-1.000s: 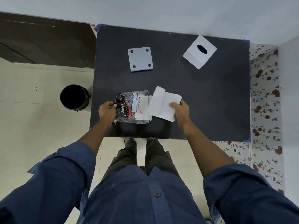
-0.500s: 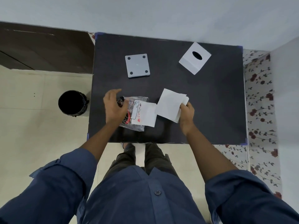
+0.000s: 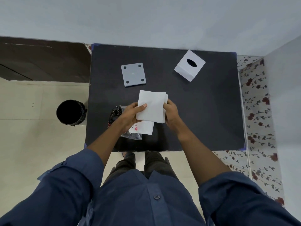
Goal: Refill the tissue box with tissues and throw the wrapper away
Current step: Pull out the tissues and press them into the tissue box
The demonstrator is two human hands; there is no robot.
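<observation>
A white stack of tissues (image 3: 152,106) is held above the black table (image 3: 203,111) by both hands. My left hand (image 3: 132,114) grips its left edge with the thumb on top. My right hand (image 3: 171,110) grips its right edge. Beneath my left hand the clear plastic wrapper (image 3: 130,133) with dark print lies on the table, with a few white tissues (image 3: 145,128) still showing at its mouth. The white tissue box cover (image 3: 189,65), with its oval slot facing up, stands at the back right. Its grey square base (image 3: 133,74) lies at the back centre.
A black waste bin (image 3: 70,112) stands on the tiled floor just left of the table. A dark cabinet (image 3: 40,61) is at the far left. Floral-patterned floor covering (image 3: 255,103) and a wall run along the table's right side.
My left hand let go of the wrapper and came over to the tissue stack. Both hands now hold the stack, lifted clear of the wrapper and moved toward the table's centre.
</observation>
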